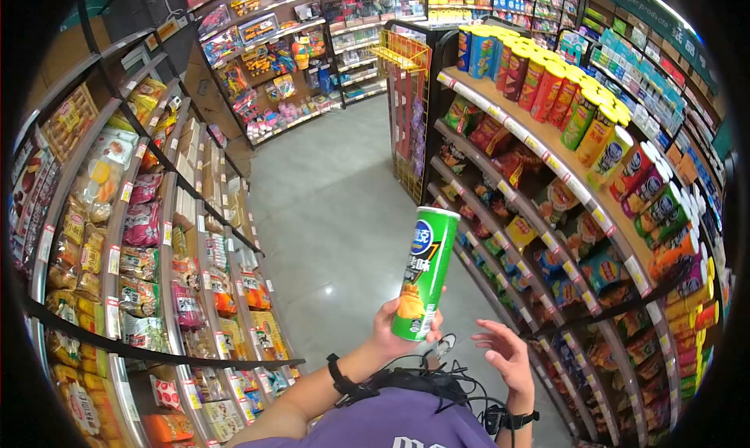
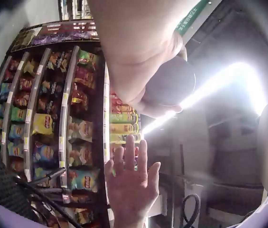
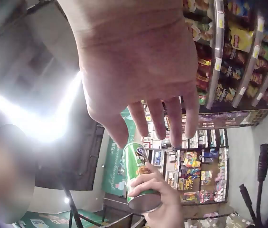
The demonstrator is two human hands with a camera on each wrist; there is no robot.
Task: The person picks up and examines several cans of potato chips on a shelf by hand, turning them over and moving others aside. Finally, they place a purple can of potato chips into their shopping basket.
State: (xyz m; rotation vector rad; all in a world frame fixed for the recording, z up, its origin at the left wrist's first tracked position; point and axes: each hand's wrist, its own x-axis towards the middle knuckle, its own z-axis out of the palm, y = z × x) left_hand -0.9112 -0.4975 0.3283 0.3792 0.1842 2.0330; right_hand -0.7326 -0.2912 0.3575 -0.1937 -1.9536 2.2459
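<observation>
A tall green chip canister (image 1: 426,276) with a white rim stands nearly upright, tilted slightly, before the person's chest. The left hand (image 1: 388,328) grips it near its base, fingers curled round it in the right wrist view. From below, the left wrist view shows the canister's round grey bottom (image 2: 171,81) within that hand's grasp. To the canister's right, the right hand (image 1: 508,356) is raised and apart from it, holding nothing. Its fingers (image 3: 174,118) are spread and mostly straight in the right wrist view.
Chip canisters with yellow lids (image 1: 551,89) line the top of the right-hand shelf unit (image 1: 539,147), above bagged snacks. Packaged foods fill the left shelves (image 1: 168,253). A grey floor aisle (image 1: 328,190) runs between them toward toy shelves (image 1: 273,57). Black cables (image 1: 461,378) hang at the chest.
</observation>
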